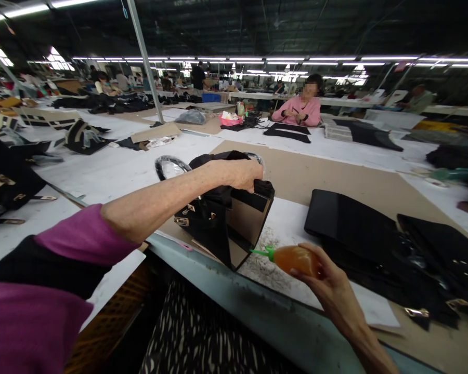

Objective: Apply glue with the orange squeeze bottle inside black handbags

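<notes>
A black handbag [206, 234] with gold metal fittings stands tilted at the table's front edge. One side of it is open and shows a tan inner face. My left hand [246, 174] reaches across its top and grips the upper edge of the open side; the fingertips are partly hidden. A plastic-wrapped handle [171, 165] rises behind my forearm. In my right hand [327, 275] is an amber squeeze bottle [296, 259] with a green nozzle, held sideways. The nozzle tip points left at the bag's lower open edge; whether it touches I cannot tell.
Black bag panels [347, 223] lie to the right, some with gold clasps. More black bags [8, 182] are at the left. Cardboard [296, 166] and white sheets cover the table. A co-worker in pink [302, 111] sits across. A metal post [146, 62] rises behind.
</notes>
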Demonstrator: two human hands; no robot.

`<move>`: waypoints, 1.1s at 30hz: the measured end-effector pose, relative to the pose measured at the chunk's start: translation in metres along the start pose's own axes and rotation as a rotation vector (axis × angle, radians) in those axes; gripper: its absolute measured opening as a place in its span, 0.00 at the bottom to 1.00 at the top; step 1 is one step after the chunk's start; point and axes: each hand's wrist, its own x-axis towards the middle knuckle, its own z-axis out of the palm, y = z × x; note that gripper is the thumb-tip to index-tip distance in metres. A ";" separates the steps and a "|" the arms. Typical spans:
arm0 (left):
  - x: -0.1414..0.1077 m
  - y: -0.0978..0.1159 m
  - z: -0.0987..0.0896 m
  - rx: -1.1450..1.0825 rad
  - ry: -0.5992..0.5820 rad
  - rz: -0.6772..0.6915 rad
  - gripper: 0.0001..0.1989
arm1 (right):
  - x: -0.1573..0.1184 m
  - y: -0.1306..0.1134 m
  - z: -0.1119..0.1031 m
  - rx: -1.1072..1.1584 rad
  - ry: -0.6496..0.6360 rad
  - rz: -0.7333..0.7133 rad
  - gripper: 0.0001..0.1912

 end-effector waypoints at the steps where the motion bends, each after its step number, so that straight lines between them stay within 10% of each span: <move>1: -0.002 0.001 0.000 0.014 0.018 -0.002 0.12 | 0.000 0.001 0.000 0.055 -0.004 0.023 0.27; 14: -0.055 -0.027 -0.009 0.234 0.315 -0.226 0.11 | 0.021 0.004 0.003 0.603 0.130 0.079 0.24; 33: -0.082 0.032 0.053 0.323 0.459 -0.370 0.17 | 0.054 -0.003 -0.009 0.132 0.196 -0.103 0.28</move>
